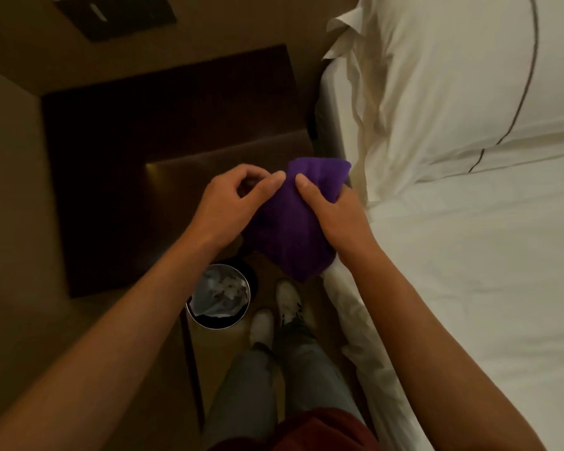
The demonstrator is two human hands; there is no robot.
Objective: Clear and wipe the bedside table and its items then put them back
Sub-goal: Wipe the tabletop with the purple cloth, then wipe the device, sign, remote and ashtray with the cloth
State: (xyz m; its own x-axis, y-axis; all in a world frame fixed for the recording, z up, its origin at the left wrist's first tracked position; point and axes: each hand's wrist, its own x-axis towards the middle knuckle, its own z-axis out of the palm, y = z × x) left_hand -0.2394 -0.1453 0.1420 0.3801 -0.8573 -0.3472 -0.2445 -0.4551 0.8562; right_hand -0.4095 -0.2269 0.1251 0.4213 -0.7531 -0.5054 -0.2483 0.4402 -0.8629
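Observation:
A purple cloth (290, 236) hangs bunched in front of me, above the near right corner of the dark brown bedside table (137, 151). My right hand (336, 209) grips the cloth's right side, thumb across its front. My left hand (235, 200) pinches the cloth's left upper edge between thumb and fingers. The table's top shows nothing standing on it; its lower front step (189, 177) catches a dull glare.
A bed with white sheets (469, 271) and a pillow (453, 76) fills the right side. A round metal bin (219, 297) lined with a plastic bag and holding crumpled paper stands on the floor below the table. My shoes (274, 314) are beside it. A dark panel (111, 14) sits on the wall above.

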